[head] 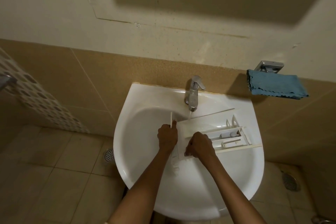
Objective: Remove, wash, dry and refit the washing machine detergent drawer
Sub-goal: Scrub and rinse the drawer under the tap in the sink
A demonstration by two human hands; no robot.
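Note:
The white detergent drawer (218, 129) lies across the right half of the white sink (145, 172), its compartments facing up and its far end resting on the rim. Water runs from the chrome tap (193, 94) onto the drawer's back edge. My left hand (167, 137) grips the drawer's front panel at the left end, thumb pointing up. My right hand (200, 144) is closed on the drawer's near front corner; what is under its fingers is hidden.
A blue cloth (276, 87) hangs on a chrome wall holder (269, 66) to the right of the sink. Tan tiled wall stands behind. Floor drains sit at the left (109, 154) and at the right (290, 181).

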